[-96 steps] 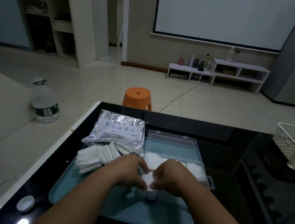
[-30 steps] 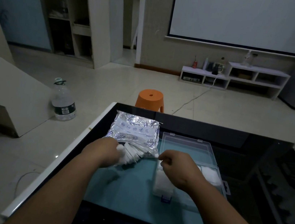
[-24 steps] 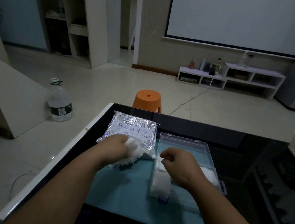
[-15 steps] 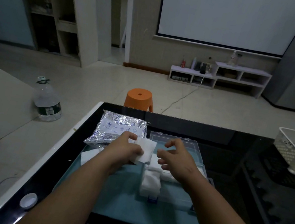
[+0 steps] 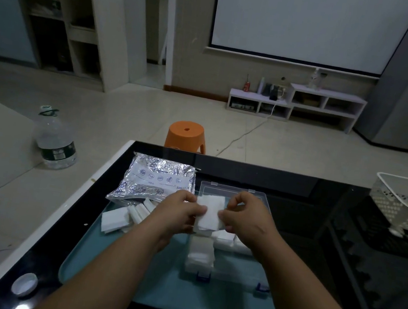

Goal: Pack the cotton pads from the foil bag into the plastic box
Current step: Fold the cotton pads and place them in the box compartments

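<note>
Both hands [image 5: 215,216] pinch cotton pads [image 5: 209,212] above plastic box [image 5: 224,259], foil bag [image 5: 157,181] beside

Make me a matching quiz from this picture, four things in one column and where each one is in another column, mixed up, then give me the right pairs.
Things:
1. foil bag
2. orange stool
3. water bottle
4. stack of cotton pads

Places:
A. on the floor, left of the table
B. held between the left hand and the right hand, above the plastic box
C. on the floor beyond the table's far edge
D. lying on the table's far left part, with loose pads at its mouth

Pairs: 1-D, 2-C, 3-A, 4-B
</note>
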`<state>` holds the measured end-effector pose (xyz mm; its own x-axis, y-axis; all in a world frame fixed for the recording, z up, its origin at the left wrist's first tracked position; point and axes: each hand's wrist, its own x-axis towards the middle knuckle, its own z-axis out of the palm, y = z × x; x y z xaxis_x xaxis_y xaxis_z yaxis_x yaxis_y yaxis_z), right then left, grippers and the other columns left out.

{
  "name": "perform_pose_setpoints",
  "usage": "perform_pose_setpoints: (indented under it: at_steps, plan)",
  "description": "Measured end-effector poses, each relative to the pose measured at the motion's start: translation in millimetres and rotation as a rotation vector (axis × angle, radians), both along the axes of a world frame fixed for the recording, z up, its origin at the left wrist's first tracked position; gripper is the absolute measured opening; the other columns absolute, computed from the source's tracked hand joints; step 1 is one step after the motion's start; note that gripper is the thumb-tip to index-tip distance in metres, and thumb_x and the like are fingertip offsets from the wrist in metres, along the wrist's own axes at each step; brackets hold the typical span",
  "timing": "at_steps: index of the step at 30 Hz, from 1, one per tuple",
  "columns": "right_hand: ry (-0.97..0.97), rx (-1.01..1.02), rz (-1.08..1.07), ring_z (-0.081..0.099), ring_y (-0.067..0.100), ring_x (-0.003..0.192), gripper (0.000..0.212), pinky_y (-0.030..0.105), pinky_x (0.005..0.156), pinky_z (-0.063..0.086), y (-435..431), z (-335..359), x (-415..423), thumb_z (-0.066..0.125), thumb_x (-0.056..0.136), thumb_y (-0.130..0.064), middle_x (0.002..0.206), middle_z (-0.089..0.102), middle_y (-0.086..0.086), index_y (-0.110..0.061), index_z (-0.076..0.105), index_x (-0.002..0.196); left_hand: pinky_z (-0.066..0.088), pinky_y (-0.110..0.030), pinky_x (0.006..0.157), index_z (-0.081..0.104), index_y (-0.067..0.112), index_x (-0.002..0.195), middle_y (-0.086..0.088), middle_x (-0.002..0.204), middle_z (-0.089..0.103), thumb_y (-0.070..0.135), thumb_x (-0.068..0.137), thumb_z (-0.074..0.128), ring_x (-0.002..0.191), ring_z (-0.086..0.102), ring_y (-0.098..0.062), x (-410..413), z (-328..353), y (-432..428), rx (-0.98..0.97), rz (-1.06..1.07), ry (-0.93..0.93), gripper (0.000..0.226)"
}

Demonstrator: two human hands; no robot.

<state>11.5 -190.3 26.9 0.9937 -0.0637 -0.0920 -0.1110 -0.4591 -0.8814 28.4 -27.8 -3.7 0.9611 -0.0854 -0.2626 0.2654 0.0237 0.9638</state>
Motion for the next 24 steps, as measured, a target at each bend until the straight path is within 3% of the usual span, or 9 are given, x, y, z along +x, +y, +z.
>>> perform_pose_setpoints:
  at_steps: [4,7,9,12,15,16,18,21,24]
  plan:
    - [0.107,0.134,0.066,0.068,0.022,0.085,0.029,0.030,0.068,0.060,2,5,-4,0.070,0.086,-0.019,0.100,0.063,0.008,-0.020,0.050,0.107,0.052,-0.028,0.053,0.052,0.010,0.089,-0.012,0.079,0.061,0.000,0.086,0.065,0.058,0.059,-0.019,1,1,0,-0.088,0.093,-0.032,0.017]
    - [0.159,0.215,0.065,0.070,0.027,0.083,0.034,0.032,0.068,0.061,6,6,-6,0.069,0.086,-0.009,0.102,0.063,0.015,-0.020,0.045,0.106,0.054,-0.030,0.059,0.052,0.011,0.089,-0.014,0.083,0.063,0.002,0.085,0.068,0.063,0.061,-0.022,0,0,0,-0.145,0.082,-0.034,0.018]
    - [0.204,0.338,0.047,0.070,0.031,0.082,0.036,0.033,0.067,0.061,8,7,-7,0.067,0.086,-0.002,0.105,0.061,0.022,-0.018,0.043,0.106,0.053,-0.037,0.070,0.055,0.010,0.093,-0.016,0.089,0.065,0.015,0.084,0.070,0.073,0.064,-0.025,-1,0,-1,-0.189,0.080,-0.042,0.018]
    - [0.273,0.464,0.064,0.068,0.030,0.078,0.039,0.031,0.064,0.061,13,12,-12,0.065,0.087,0.002,0.103,0.062,0.025,-0.014,0.040,0.112,0.051,-0.042,0.083,0.059,0.007,0.113,-0.018,0.106,0.069,0.043,0.077,0.063,0.091,0.066,-0.028,-5,1,-7,-0.399,0.062,0.025,0.052]
    - [0.292,0.478,0.091,0.067,0.029,0.079,0.039,0.033,0.063,0.060,17,13,-15,0.065,0.088,0.001,0.107,0.062,0.021,-0.012,0.039,0.114,0.056,-0.038,0.071,0.058,-0.003,0.120,-0.020,0.102,0.068,0.040,0.075,0.063,0.081,0.068,-0.026,-9,3,-9,-0.628,0.027,0.133,0.062]
    - [0.275,0.417,0.107,0.067,0.026,0.076,0.036,0.033,0.063,0.059,18,12,-15,0.066,0.088,-0.003,0.105,0.063,0.019,-0.013,0.040,0.110,0.056,-0.036,0.064,0.055,-0.007,0.122,-0.021,0.103,0.066,0.034,0.077,0.064,0.076,0.068,-0.025,-10,2,-8,-0.664,0.008,0.150,0.062]
    - [0.184,0.094,0.133,0.065,0.018,0.065,0.030,0.032,0.059,0.053,17,9,-15,0.070,0.087,-0.019,0.092,0.069,0.011,-0.018,0.042,0.098,0.056,-0.032,0.057,0.046,-0.010,0.131,-0.024,0.101,0.064,0.018,0.079,0.061,0.072,0.068,-0.026,-9,-1,-7,-0.672,0.023,0.162,0.061]
    - [0.000,-0.406,0.117,0.052,0.011,0.063,0.033,0.030,0.058,0.042,14,9,-11,0.071,0.081,-0.044,0.077,0.059,-0.004,-0.023,0.046,0.085,0.059,-0.037,0.057,0.045,0.004,0.126,-0.022,0.089,0.062,-0.003,0.087,0.049,0.068,0.068,-0.029,-6,-2,-4,-0.667,0.072,0.161,0.040]
    - [-0.094,-0.391,0.133,0.054,0.011,0.078,0.037,0.032,0.070,0.049,16,12,-11,0.077,0.073,-0.044,0.087,0.057,-0.009,-0.028,0.050,0.093,0.056,-0.037,0.059,0.045,0.020,0.115,-0.020,0.089,0.064,-0.011,0.087,0.044,0.070,0.061,-0.028,-4,-3,-2,-0.640,0.068,0.154,0.042]
